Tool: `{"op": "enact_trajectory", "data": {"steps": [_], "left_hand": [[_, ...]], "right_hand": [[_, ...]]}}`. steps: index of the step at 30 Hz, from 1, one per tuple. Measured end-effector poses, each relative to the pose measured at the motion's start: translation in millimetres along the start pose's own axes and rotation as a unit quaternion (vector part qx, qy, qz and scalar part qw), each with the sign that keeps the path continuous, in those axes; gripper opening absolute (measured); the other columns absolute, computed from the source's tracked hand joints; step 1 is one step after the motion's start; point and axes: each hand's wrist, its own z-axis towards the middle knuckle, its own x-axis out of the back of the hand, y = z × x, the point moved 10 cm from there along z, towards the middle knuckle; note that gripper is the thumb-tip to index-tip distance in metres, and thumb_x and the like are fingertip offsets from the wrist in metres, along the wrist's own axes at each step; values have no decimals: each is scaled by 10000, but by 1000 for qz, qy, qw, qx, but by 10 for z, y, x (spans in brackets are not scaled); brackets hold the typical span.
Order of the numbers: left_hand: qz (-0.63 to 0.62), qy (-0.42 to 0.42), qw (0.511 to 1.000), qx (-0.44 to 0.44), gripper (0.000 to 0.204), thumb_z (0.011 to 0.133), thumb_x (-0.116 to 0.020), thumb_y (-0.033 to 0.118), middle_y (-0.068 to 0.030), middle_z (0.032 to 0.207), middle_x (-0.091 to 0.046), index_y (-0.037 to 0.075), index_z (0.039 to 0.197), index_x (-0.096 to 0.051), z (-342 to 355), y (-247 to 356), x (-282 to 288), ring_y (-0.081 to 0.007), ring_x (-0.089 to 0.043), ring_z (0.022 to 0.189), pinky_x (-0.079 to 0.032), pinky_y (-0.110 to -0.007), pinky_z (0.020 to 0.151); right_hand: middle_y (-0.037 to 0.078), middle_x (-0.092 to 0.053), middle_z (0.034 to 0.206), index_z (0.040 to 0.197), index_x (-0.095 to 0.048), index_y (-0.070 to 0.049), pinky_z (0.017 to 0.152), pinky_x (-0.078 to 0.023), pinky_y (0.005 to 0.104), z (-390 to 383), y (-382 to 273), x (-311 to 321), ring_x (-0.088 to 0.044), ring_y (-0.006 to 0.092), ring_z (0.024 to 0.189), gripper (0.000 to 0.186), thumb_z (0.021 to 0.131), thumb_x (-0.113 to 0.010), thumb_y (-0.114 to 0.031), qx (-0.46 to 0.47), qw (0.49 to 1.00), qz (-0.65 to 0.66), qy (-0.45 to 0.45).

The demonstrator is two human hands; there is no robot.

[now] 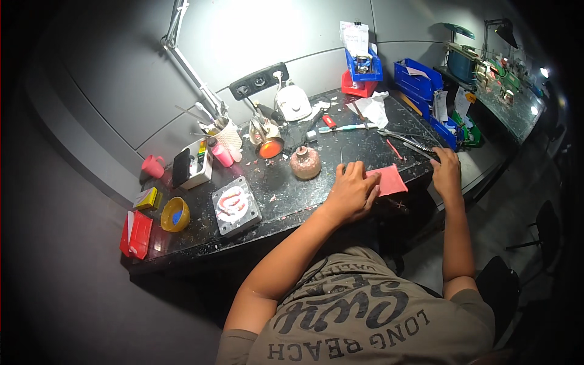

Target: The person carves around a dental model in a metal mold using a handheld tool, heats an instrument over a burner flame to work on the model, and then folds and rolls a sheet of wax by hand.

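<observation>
My left hand (351,191) rests at the bench's front edge, fingers bent, with thumb and index finger at the left edge of a flat pink wax sheet (391,180). A thin pointed metal tool (341,156) shows just beyond its knuckles; whether the hand touches it is unclear. At the bench's right edge, my right hand (447,170) has its fingers closed around the near end of a long metal tool (409,140), which looks like pliers or tweezers. A narrow pink strip (395,149) lies between the sheet and this tool.
A round glass burner jar (305,164) stands left of my left hand. Further left are a dental model with pink wax in a grey block (236,205), a yellow bowl (176,215) and a pink bottle (221,154). Blue bins (420,85) and a toothbrush (347,128) sit toward the back right.
</observation>
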Motion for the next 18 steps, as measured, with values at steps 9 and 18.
{"op": "enact_trajectory", "data": {"steps": [9, 18], "left_hand": [[60, 38, 996, 46, 404, 879, -691, 355, -229, 1150, -595, 13, 1092, -660, -22, -88, 60, -357, -552, 1126, -379, -488, 973], [80, -22, 996, 11, 530, 951, -579, 317, -201, 1477, -543, 102, 1436, -556, -18, -44, -135, -361, -487, 1392, -353, -615, 1096]], "right_hand": [[185, -649, 964, 927, -673, -3, 854, -501, 482, 53, 159, -77, -639, 399, 973, 33, 913, -690, 22, -47, 996, 18, -72], [12, -685, 965, 1021, -697, -17, 753, -521, 238, 37, -145, -289, -624, 75, 808, 40, 1001, -665, -3, -81, 885, 455, -52]]}}
